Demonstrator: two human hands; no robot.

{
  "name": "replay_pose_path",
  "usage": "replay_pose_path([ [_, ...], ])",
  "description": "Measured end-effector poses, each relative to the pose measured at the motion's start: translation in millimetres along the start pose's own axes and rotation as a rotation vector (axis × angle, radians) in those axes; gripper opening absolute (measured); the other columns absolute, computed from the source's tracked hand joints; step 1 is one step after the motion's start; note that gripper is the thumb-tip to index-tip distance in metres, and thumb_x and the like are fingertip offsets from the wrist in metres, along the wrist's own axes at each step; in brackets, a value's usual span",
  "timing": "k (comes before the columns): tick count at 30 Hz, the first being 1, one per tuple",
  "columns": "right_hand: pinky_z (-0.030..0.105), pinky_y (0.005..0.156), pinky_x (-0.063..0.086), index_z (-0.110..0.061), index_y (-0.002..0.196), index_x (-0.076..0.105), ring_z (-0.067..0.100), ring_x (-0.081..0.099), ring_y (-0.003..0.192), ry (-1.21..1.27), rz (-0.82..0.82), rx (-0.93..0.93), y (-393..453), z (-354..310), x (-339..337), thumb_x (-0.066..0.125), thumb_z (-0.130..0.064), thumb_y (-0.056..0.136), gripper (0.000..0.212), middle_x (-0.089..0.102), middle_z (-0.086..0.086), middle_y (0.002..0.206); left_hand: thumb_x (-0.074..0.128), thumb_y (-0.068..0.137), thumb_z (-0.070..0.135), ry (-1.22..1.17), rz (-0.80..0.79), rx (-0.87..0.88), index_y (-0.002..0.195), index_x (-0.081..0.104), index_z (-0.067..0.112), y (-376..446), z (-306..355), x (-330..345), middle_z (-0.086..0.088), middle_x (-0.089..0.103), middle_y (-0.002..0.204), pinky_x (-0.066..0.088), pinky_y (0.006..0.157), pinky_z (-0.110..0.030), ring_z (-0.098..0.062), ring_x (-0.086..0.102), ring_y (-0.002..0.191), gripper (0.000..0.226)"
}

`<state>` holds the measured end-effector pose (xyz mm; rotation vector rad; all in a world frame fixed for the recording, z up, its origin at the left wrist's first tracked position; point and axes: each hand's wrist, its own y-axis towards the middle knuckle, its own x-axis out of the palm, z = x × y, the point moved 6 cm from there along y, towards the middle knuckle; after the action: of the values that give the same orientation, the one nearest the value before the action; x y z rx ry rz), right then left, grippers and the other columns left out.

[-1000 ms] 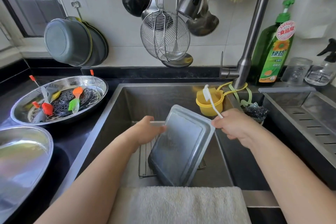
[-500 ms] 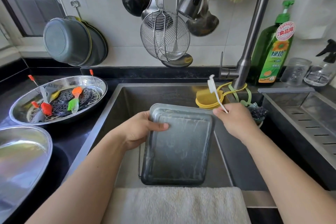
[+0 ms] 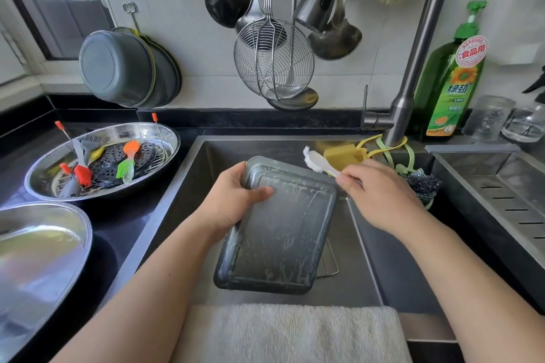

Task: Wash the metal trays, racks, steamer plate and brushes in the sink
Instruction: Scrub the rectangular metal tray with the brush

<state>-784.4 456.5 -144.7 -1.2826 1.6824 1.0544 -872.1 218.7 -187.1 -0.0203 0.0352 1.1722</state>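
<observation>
Head view: the rectangular metal tray [image 3: 283,233] now faces up, tipped over the sink [image 3: 188,186]; a second ago it stood on edge. The left hand [image 3: 233,200] grips its far-left corner, and the right hand [image 3: 380,197] pinches a white brush [image 3: 317,163] just beyond the rim. Streaks, perhaps suds, suggest scrubbing comes next. A wire rack [image 3: 328,264] lies underneath.
</observation>
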Motion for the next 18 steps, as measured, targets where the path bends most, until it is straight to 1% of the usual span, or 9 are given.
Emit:
replay_pose_path([
  [2, 0.04, 0.077, 0.051, -0.029, 0.088, 0.065, 0.017, 0.053, 0.088, -0.096, -0.062, 0.074, 0, 10, 2, 0.045, -0.044, 0.105, 0.03, 0.047, -0.011, 0.093, 0.075, 0.09, -0.002, 0.005, -0.015, 0.001, 0.118, 0.069, 0.008, -1, 1, 1, -0.014, 0.078, 0.107, 0.062, 0.086, -0.049, -0.034, 0.076, 0.1, 0.03],
  [4, 0.042, 0.079, 0.051, -0.028, 0.084, 0.066, 0.019, 0.054, 0.091, -0.118, -0.114, 0.118, 0, 14, 4, 0.048, -0.043, 0.104, 0.031, 0.047, -0.011, 0.093, 0.075, 0.09, -0.002, 0.014, -0.053, 0.002, 0.118, 0.069, 0.008, -2, 2, 3, -0.016, 0.077, 0.108, 0.061, 0.088, -0.05, -0.034, 0.076, 0.1, 0.03],
  [6, 0.04, 0.079, 0.049, -0.032, 0.078, 0.063, 0.015, 0.053, 0.091, -0.089, -0.127, 0.096, -2, 3, 6, 0.048, -0.044, 0.104, 0.032, 0.047, -0.01, 0.096, 0.074, 0.09, -0.004, 0.046, -0.111, 0.018, 0.119, 0.069, 0.007, -3, 5, 10, -0.017, 0.077, 0.108, 0.061, 0.087, -0.047, -0.031, 0.075, 0.098, 0.031],
  [8, 0.039, 0.077, 0.048, -0.033, 0.075, 0.057, 0.013, 0.052, 0.089, -0.033, -0.095, 0.019, -4, -22, 8, 0.046, -0.046, 0.104, 0.034, 0.046, -0.009, 0.094, 0.074, 0.089, -0.005, 0.107, -0.159, 0.034, 0.117, 0.071, 0.006, -4, 5, 20, -0.016, 0.077, 0.105, 0.061, 0.085, -0.043, -0.027, 0.075, 0.093, 0.03],
  [11, 0.036, 0.068, 0.046, -0.035, 0.09, 0.063, 0.019, 0.052, 0.081, -0.039, 0.03, -0.073, -7, -58, 9, 0.045, -0.049, 0.104, 0.026, 0.043, -0.007, 0.092, 0.074, 0.091, -0.001, 0.197, -0.197, 0.052, 0.104, 0.074, -0.001, -6, 4, 35, -0.019, 0.077, 0.095, 0.061, 0.08, -0.043, -0.025, 0.072, 0.083, 0.013],
  [13, 0.035, 0.064, 0.043, -0.031, 0.091, 0.063, 0.021, 0.051, 0.076, -0.051, 0.083, -0.061, -7, -64, 11, 0.045, -0.049, 0.104, 0.028, 0.041, -0.005, 0.091, 0.076, 0.091, 0.001, 0.162, -0.156, 0.065, 0.104, 0.072, -0.003, -5, 5, 34, -0.024, 0.074, 0.095, 0.06, 0.078, -0.043, -0.029, 0.071, 0.081, 0.014],
  [15, 0.036, 0.066, 0.048, -0.027, 0.087, 0.061, 0.02, 0.053, 0.077, -0.054, 0.099, -0.002, -5, -52, 11, 0.044, -0.048, 0.104, 0.032, 0.043, -0.005, 0.092, 0.077, 0.088, 0.0, 0.087, -0.094, 0.064, 0.106, 0.071, 0.001, -5, 7, 28, -0.02, 0.075, 0.096, 0.062, 0.079, -0.044, -0.03, 0.072, 0.085, 0.019],
  [17, 0.035, 0.069, 0.048, -0.027, 0.081, 0.059, 0.015, 0.054, 0.081, -0.053, 0.026, 0.092, -3, -28, 9, 0.044, -0.046, 0.105, 0.034, 0.046, -0.005, 0.096, 0.076, 0.087, -0.004, -0.02, -0.027, 0.063, 0.108, 0.071, 0.006, -5, 11, 15, -0.016, 0.077, 0.098, 0.062, 0.078, -0.043, -0.029, 0.073, 0.087, 0.023],
  [18, 0.031, 0.067, 0.044, -0.027, 0.08, 0.059, 0.013, 0.054, 0.082, -0.053, -0.02, 0.152, -3, -11, 6, 0.044, -0.044, 0.105, 0.033, 0.048, -0.004, 0.097, 0.076, 0.086, -0.005, -0.078, 0.011, 0.063, 0.107, 0.071, 0.007, -5, 13, 7, -0.017, 0.077, 0.1, 0.063, 0.078, -0.043, -0.03, 0.073, 0.088, 0.025],
])
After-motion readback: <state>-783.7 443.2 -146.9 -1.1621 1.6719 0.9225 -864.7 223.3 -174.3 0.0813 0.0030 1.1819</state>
